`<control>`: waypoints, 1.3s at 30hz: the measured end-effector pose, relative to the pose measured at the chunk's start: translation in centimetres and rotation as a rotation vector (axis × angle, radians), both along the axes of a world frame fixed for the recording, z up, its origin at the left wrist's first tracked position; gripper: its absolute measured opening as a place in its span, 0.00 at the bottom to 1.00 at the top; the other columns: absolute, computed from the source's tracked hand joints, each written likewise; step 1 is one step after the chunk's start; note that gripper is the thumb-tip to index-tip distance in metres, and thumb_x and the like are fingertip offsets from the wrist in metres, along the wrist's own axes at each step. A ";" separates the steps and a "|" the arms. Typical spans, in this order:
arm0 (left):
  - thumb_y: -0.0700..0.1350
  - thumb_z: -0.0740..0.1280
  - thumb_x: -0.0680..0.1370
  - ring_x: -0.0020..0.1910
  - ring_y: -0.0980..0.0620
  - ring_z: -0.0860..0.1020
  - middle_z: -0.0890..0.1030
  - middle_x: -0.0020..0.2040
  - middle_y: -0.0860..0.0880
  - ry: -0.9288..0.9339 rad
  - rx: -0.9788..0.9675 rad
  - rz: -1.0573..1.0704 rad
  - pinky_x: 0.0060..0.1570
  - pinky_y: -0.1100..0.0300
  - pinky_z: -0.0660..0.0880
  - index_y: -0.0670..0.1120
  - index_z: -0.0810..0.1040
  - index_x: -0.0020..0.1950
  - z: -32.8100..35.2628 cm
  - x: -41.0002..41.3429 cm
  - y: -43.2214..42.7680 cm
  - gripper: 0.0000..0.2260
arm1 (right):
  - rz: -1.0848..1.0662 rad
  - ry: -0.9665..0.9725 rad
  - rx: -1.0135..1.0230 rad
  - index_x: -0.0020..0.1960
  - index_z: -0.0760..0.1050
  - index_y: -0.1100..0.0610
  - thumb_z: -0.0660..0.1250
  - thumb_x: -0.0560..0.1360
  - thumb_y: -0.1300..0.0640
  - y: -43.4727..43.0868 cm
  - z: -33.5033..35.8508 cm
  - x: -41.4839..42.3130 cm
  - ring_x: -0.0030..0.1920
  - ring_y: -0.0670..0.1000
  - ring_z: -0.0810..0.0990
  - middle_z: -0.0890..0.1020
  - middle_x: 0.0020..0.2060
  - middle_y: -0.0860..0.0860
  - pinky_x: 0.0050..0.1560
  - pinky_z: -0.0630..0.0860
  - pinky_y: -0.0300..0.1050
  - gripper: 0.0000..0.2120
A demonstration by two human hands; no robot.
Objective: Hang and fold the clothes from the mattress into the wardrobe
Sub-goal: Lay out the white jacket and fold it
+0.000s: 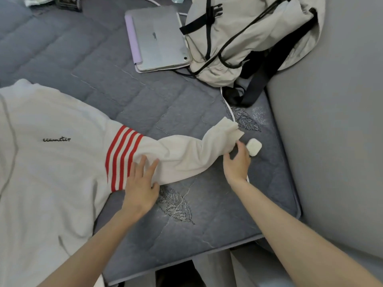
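Folding has barely begun: the white sweater point(51, 162) lies unfolded on the mattress point(207, 224), its sleeve point(182, 154) stretched between the left hand point(141, 183), spread flat on it, and the right hand point(237, 162), pinching near the cuff

The left hand point(141, 183) lay flat on the sleeve point(182, 154) of the white sweatshirt point(51, 162) beside its red stripes point(122, 156), while the right hand point(237, 164) pinched its cuff end, just beside a small white case point(253, 147).

Sweater point(51, 172) cut off at left edge, chest lettering point(56, 139), maybe a brand, unreadably small, backpack point(244, 38) top cropped
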State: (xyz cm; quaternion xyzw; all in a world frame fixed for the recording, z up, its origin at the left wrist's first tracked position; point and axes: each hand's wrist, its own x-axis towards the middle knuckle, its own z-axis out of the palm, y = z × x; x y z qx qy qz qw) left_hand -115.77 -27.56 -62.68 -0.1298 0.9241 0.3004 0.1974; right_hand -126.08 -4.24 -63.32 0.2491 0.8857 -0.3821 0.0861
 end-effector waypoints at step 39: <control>0.46 0.60 0.81 0.78 0.46 0.41 0.42 0.79 0.50 -0.116 0.044 -0.154 0.74 0.44 0.46 0.56 0.44 0.79 -1.9 -2.1 7.0 0.32 | -0.257 -0.430 -0.047 0.71 0.66 0.55 0.68 0.71 0.36 11.1 -1.1 3.3 0.69 0.59 0.64 0.65 0.69 0.56 0.63 0.68 0.51 0.36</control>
